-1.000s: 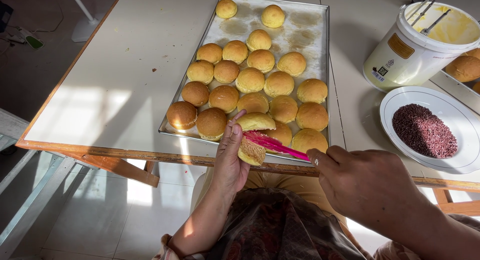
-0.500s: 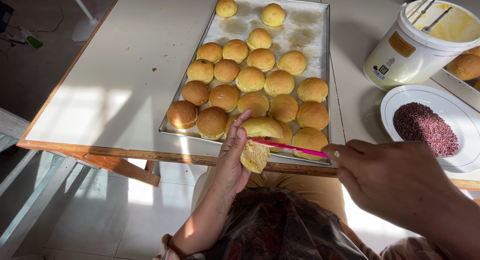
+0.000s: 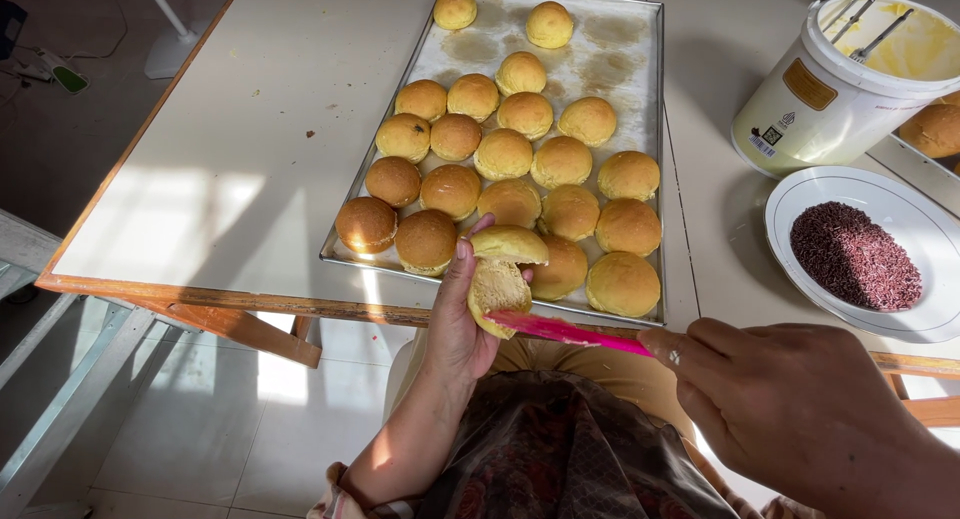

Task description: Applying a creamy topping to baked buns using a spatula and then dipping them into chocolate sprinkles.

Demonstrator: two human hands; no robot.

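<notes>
My left hand (image 3: 458,324) holds a split bun (image 3: 503,269) open at the table's front edge, its pale inside showing. A thin pink spatula (image 3: 565,330) lies against the bun's lower half, and my right hand (image 3: 765,399) grips its handle at the lower right. Just behind the held bun, a metal baking tray (image 3: 620,39) carries several round golden buns (image 3: 503,154).
A white tub (image 3: 820,99) of yellow spread with utensils in it stands at the back right. In front of it is a white plate (image 3: 885,194) with a heap of dark chocolate sprinkles (image 3: 855,256). Another tray with a bun (image 3: 932,129) shows at the right edge.
The pink spatula has slid from the upper part of the open bun down to its lower edge. My right hand moved right and toward me. My left hand tilted the bun more upright.
</notes>
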